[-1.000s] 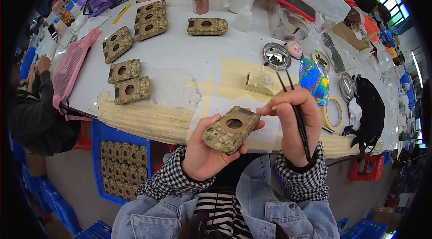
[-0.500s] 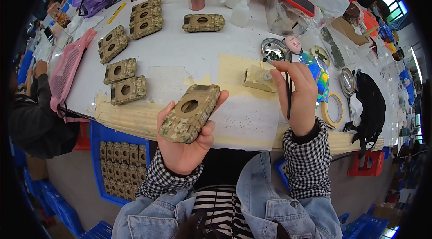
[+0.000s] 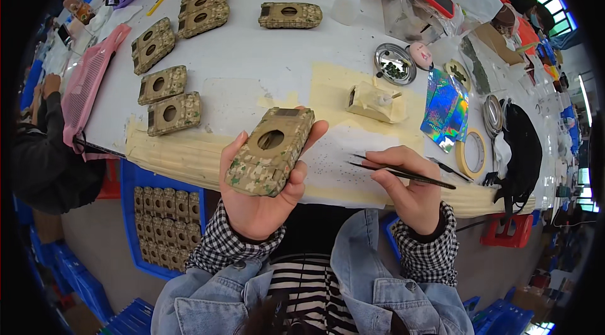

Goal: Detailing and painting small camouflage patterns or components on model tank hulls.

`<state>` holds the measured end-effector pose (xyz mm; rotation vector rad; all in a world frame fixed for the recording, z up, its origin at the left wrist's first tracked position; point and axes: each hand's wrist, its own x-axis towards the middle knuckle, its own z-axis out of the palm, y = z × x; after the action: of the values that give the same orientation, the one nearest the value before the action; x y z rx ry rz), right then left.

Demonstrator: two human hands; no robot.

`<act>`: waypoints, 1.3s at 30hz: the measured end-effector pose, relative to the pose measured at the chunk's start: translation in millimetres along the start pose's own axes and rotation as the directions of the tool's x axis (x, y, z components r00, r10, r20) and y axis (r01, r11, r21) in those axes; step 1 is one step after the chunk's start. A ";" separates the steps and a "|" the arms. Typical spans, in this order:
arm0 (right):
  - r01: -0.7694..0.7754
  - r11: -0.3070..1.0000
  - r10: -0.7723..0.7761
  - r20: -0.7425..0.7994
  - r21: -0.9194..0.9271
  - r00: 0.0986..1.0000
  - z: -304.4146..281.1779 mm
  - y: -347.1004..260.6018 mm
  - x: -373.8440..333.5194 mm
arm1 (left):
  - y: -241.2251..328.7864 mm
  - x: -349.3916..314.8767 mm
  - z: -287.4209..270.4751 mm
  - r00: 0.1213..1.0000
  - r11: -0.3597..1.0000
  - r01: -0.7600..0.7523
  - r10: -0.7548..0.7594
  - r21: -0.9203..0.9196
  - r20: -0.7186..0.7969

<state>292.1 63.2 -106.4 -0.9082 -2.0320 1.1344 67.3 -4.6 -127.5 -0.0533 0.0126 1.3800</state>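
Observation:
My left hand is closed around a camouflage-painted model tank hull, tilted with its top and round opening facing up. My right hand pinches black tweezers, their two tips apart and pointing left toward the hull without touching it. Below the tips lies a white sheet scattered with tiny dark specks. Behind it a block wrapped in masking tape has a thin stick standing out of its top. A round metal dish holds small dark green pieces.
Several similar hulls, one a single hull, stand at the back and left. Right are iridescent sheets, a tape roll and a black bag. A blue crate of hulls sits below the table edge. Another person's sleeve is far left.
My right hand has come down and nearer from beside the taped block, turning the tweezers from upright to nearly level, tips leftward. The left hand still holds the hull.

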 end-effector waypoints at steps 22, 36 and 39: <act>-0.204 0.953 0.212 -0.012 0.224 0.977 26.6 12.7 20.0 | -0.6 0.4 -0.5 0.998 1.000 -0.001 0.003 0.028 -0.069; -0.196 0.952 0.207 -0.025 0.235 0.978 26.7 15.3 20.2 | -0.4 0.1 -2.1 0.998 1.000 -0.006 0.007 0.010 -0.056; -0.198 0.949 0.209 -0.022 0.244 0.978 27.0 14.8 20.0 | -0.4 -0.3 -1.9 0.998 1.000 -0.008 0.008 0.012 -0.060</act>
<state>263.5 72.9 -127.2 -1.0258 -1.7446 1.4222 67.7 -5.0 -129.4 -0.0851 0.0707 1.3858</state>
